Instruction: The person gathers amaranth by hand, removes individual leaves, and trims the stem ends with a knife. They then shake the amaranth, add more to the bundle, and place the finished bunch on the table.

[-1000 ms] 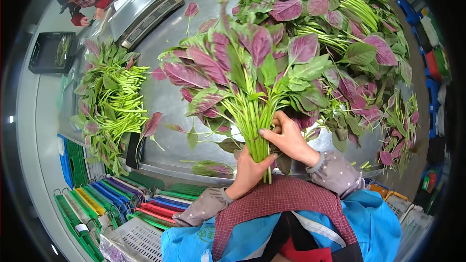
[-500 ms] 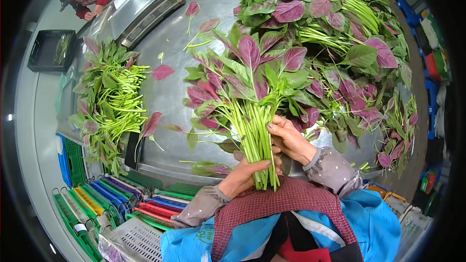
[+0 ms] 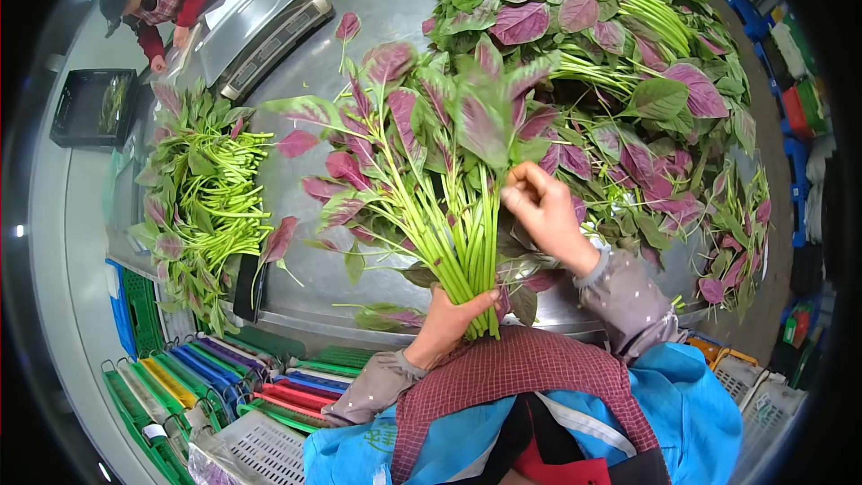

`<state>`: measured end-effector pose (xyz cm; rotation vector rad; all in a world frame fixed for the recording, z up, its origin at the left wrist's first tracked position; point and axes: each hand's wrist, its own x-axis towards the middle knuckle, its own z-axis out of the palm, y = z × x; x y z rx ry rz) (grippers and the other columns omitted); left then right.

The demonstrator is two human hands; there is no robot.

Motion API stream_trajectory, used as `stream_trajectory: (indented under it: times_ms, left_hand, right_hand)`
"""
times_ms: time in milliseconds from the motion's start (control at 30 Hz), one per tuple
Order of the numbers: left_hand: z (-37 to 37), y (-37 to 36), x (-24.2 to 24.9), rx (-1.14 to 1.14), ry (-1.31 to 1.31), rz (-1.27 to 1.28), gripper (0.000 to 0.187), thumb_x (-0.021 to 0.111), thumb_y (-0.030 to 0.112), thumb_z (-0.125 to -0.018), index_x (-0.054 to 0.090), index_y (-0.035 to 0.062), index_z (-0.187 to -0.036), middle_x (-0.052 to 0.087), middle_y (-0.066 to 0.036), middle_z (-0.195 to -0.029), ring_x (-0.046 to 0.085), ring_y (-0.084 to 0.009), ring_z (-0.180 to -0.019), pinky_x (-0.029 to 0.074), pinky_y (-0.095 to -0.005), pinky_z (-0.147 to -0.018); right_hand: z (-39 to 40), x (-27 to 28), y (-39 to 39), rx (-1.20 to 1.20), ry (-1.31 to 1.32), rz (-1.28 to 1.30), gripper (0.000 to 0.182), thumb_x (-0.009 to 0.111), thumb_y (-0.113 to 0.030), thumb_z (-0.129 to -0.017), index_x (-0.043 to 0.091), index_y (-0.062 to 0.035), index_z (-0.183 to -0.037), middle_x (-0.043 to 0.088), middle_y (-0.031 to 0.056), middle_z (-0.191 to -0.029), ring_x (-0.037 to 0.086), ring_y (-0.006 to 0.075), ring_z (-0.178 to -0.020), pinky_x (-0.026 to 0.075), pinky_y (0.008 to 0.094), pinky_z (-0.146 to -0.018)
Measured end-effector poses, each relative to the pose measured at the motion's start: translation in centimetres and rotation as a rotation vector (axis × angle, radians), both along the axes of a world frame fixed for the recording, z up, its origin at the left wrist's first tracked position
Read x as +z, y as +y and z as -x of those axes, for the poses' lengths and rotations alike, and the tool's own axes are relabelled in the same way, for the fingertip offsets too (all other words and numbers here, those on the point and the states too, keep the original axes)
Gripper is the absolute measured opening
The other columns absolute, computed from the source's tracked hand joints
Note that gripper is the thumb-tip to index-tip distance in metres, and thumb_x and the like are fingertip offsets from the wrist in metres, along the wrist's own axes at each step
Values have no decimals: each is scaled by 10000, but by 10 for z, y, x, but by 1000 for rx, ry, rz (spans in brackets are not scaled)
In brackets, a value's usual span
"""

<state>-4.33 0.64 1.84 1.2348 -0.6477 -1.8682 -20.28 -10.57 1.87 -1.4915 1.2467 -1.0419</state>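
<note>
A bunch of amaranth (image 3: 462, 251) with green stems and purple-green leaves stands upright before me, its leaves fanned out away from my body. My left hand (image 3: 446, 319) is closed around the lower stems, thumb across the front. Beside the bunch's upper right stems, my right hand (image 3: 545, 211) has its fingers curled in a pinch against the foliage; what lies between the fingertips is hidden. One large leaf (image 3: 485, 130) just above that hand is blurred by motion. Behind and to the right lies a big heap of amaranth (image 3: 669, 99) on the metal table (image 3: 310, 175).
Left on the table is a pile of amaranth (image 3: 220, 202), stems pointing right. A scale (image 3: 274, 40) stands at the far left, near another person (image 3: 175, 0). Coloured crates (image 3: 193, 364) line the near left edge. A black crate (image 3: 94, 108) sits at far left.
My right hand has moved up from the lower stems to the upper right side of the bunch. The leaves have spread wider to the left. My left hand keeps its hold.
</note>
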Motion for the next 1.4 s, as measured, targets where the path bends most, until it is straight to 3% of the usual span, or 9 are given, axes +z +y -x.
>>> stream_trajectory:
  times_ms: [167, 367, 467, 933, 1100, 1167, 1267, 1333, 1400]
  left_hand:
    - [-1, 0, -6, 67, -61, 0, 250, 653, 56, -757, 550, -17, -973, 589, -57, -814, 575, -137, -702, 474, -263, -627]
    - [5, -2, -15, 105, -290, 91, 200, 676, 81, -733, 600, -17, -891, 617, -39, -787, 554, -90, -680, 450, -234, -612]
    - [6, -2, -12, 133, -341, 127, 212, 677, 84, -729, 601, -18, -898, 621, -38, -803, 557, -92, -691, 452, -237, -627]
    - [5, -1, -15, 38, -505, 211, 231, 688, 84, -717, 592, -20, -899, 621, -42, -812, 556, -100, -698, 448, -239, -636]
    - [3, -2, -15, 38, -541, 232, 247, 679, 83, -723, 586, -25, -925, 622, -47, -817, 558, -106, -704, 450, -242, -640]
    - [5, -4, -18, 93, -506, 217, 238, 677, 101, -716, 593, -27, -899, 628, -62, -788, 571, -127, -683, 457, -260, -632]
    - [2, 3, -38, 192, -361, 262, 226, 669, 107, -715, 591, -29, -878, 623, -65, -758, 575, -140, -661, 462, -269, -615]
    - [0, 1, -38, 237, -251, 328, 220, 663, 95, -721, 582, -29, -883, 613, -53, -755, 567, -131, -661, 460, -261, -606]
    - [0, -12, -12, 179, -177, 5, 212, 659, 77, -729, 569, -27, -890, 599, -33, -759, 560, -118, -669, 454, -244, -597]
  right_hand:
    - [19, -4, -3, -108, -47, -423, 170, 601, -125, -788, 507, -10, -871, 519, -14, -567, 429, 51, -490, 358, 203, -469]
    - [-3, 27, 24, 66, 130, 334, 154, 663, -48, -718, 528, -18, -785, 497, 11, -571, 470, 58, -483, 364, 208, -450]
    - [-12, 25, 19, 104, 399, 542, 182, 665, -114, -714, 579, -46, -858, 498, 40, -568, 487, 149, -450, 386, 266, -441]
    - [-18, 24, 3, 4, 411, -27, 194, 641, -191, -736, 574, -21, -803, 447, 29, -497, 432, 128, -438, 347, 278, -445]
    - [-18, 6, 6, -12, 126, -156, 134, 613, -163, -728, 559, -46, -764, 504, 30, -515, 515, 131, -478, 399, 271, -474]
    - [-16, 24, 20, 100, -143, -251, 71, 564, -53, -785, 514, -16, -751, 459, -72, -624, 390, -5, -557, 305, 167, -484]
    - [-24, 32, 46, 422, 1, 380, 106, 598, -84, -776, 497, -53, -783, 497, 31, -626, 489, 129, -514, 370, 247, -478]
    - [-17, 36, 56, 617, 39, 247, 100, 582, -113, -782, 506, -61, -821, 522, 53, -632, 530, 179, -547, 407, 276, -497]
    - [-5, 49, 55, 810, 76, 112, 114, 565, -142, -788, 514, -70, -859, 546, 76, -638, 571, 229, -580, 445, 306, -516]
